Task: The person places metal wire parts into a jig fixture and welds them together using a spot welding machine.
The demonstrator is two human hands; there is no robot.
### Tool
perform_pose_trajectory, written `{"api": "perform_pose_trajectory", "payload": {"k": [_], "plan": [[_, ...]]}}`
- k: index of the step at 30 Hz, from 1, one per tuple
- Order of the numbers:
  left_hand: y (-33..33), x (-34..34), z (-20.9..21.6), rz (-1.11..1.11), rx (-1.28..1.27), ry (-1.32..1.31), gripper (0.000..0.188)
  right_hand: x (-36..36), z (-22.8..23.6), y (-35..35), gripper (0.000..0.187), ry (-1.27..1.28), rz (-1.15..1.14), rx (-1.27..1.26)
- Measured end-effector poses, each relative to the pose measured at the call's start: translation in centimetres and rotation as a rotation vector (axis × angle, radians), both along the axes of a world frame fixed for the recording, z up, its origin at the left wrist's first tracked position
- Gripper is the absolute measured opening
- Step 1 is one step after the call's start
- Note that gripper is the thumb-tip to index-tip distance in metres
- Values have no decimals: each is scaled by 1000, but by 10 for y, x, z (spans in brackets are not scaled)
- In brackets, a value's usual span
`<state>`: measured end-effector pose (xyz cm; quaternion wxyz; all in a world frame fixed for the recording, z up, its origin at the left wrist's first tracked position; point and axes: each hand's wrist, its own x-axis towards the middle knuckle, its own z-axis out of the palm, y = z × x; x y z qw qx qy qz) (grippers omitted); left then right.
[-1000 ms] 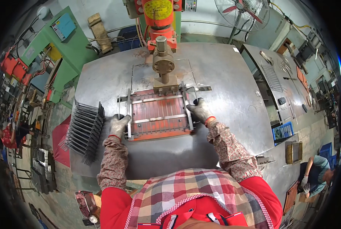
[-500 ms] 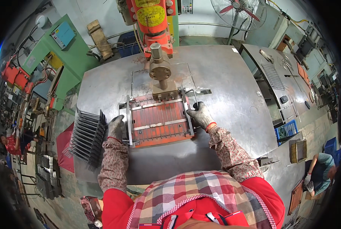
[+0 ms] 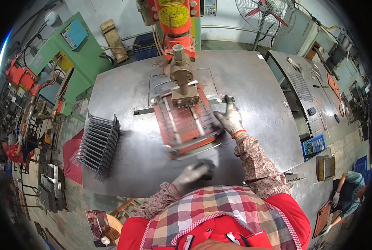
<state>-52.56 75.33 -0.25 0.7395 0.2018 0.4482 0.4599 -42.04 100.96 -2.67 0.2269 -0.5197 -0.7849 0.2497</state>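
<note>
A red fixture plate with metal bars and a wire rack on it lies turned at an angle beneath a welding machine's metal head. Plate and rack are smeared by motion. My right hand, in a light glove with dark fingertips, is at the plate's right side with thumb and fingers spread; whether it touches is hard to see. My left hand, gloved too and blurred, is just in front of the plate's near edge, apart from it. Its fingers cannot be made out.
A stack of wire racks stands at the left of the metal table. A side table with a rack and tools is at right, a blue basket below it. Another person works at far right.
The plate and rack have turned from square to slanted under the head. My left hand has let go of the left side and moved right, toward me. My right hand's fingers have spread.
</note>
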Motion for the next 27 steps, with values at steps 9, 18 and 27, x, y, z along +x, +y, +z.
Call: {"api": "perform_pose_trajectory", "payload": {"k": [9, 18, 27], "plan": [[69, -153, -23, 730, 81, 1336, 72, 61, -3, 8, 87, 274, -195, -294], [67, -133, -28, 522, -89, 1258, 81, 64, -22, 3, 72, 326, -144, -421], [70, -142, -40, 524, -104, 1260, 78, 61, -12, 9, 62, 360, -73, -501]]}}
